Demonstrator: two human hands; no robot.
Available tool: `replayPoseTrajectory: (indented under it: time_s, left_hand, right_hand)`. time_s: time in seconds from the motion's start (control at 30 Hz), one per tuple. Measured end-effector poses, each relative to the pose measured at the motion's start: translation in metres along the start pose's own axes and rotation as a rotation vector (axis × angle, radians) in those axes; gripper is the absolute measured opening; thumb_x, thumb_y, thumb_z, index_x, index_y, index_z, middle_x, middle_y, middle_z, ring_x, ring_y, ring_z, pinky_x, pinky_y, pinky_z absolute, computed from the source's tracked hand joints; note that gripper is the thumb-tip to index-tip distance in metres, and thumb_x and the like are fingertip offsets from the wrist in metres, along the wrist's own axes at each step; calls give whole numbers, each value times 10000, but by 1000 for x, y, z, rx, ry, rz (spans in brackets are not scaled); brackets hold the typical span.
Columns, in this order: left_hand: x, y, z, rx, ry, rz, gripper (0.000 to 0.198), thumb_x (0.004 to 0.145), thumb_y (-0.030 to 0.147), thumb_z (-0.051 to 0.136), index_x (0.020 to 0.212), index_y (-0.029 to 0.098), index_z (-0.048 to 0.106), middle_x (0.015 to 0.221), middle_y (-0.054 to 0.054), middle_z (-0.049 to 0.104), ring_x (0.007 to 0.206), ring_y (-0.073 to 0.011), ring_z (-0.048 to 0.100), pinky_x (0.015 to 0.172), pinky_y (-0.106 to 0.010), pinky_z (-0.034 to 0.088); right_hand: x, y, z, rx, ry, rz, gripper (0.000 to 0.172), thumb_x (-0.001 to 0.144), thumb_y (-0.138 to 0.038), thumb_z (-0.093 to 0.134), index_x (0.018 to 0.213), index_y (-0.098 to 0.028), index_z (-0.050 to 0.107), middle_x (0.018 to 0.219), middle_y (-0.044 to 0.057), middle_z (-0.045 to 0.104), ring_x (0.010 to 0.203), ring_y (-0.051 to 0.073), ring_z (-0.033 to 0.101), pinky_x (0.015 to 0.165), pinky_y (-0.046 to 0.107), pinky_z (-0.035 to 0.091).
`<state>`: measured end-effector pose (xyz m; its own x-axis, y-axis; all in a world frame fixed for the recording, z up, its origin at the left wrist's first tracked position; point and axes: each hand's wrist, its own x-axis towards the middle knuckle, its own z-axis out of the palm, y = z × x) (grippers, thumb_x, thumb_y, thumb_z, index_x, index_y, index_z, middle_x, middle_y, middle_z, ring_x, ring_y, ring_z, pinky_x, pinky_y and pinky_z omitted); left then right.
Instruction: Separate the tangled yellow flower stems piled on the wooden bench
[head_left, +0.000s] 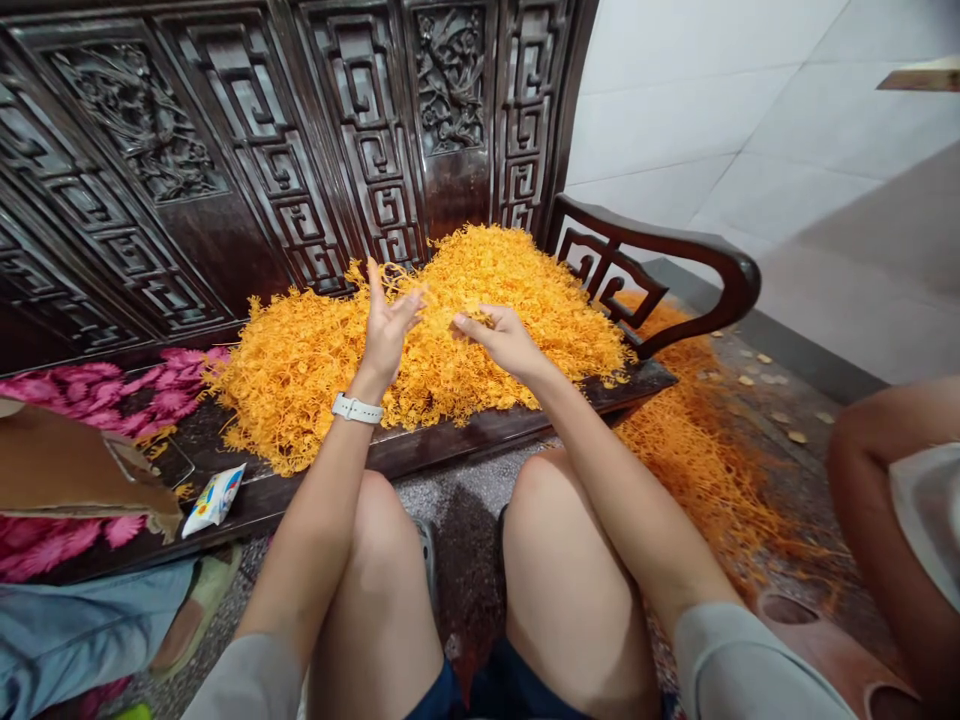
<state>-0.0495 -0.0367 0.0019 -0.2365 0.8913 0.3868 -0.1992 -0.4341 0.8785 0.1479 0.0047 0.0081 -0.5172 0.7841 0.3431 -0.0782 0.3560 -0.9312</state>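
A big heap of orange plastic flower sprigs (480,320) covers the seat of a dark carved wooden bench (450,440). My left hand (388,325), with a white watch on the wrist, is raised over the heap, palm up and fingers spread, holding nothing that I can make out. My right hand (501,335) hovers a little to the right of it, fingers pinched on a small orange sprig (480,318). Both hands are a few centimetres apart above the middle of the heap.
More orange sprigs (690,450) lie spilled on the floor right of the bench's armrest (675,270). Pink flowers (105,390), a cardboard piece (67,470) and a small packet (214,497) lie at the left. Another person's knee (877,470) is at the right.
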Motion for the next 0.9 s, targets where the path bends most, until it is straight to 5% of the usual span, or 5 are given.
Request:
replayPoseTrajectory:
  time_s: [0.1, 0.43, 0.53, 0.9]
  left_hand:
    - [2, -10, 1, 65, -18, -19, 1259, 806, 513, 923, 1746, 330, 105, 1307, -169, 722, 1094, -247, 720, 935, -364, 576]
    - [11, -28, -6, 96, 85, 75, 1087, 778, 601, 915, 1653, 396, 303, 1028, -42, 680, 854, -206, 715, 829, -363, 596]
    - [7, -25, -2, 120, 68, 94, 995, 812, 578, 897, 1627, 375, 363, 1024, -45, 695, 854, -199, 698, 836, -359, 591]
    - [0, -11, 2, 215, 72, 68, 549, 885, 374, 853, 1365, 248, 617, 948, -65, 725, 834, -191, 650, 763, -311, 550]
  right_hand:
    - [1, 0, 2, 66, 75, 32, 370, 872, -538, 812, 871, -186, 699, 850, 37, 709, 758, 137, 583, 764, 320, 448]
    - [8, 11, -3, 135, 134, 29, 419, 789, -490, 875, 984, -199, 644, 913, 18, 650, 805, 134, 589, 755, 305, 456]
    - [6, 7, -1, 72, 109, 30, 440, 805, -524, 852, 1023, -204, 644, 979, 34, 655, 805, 131, 555, 708, 296, 441]
    - [2, 0, -1, 9, 36, 68, 529, 849, -729, 728, 966, -227, 611, 750, -23, 481, 649, 116, 419, 571, 275, 342]
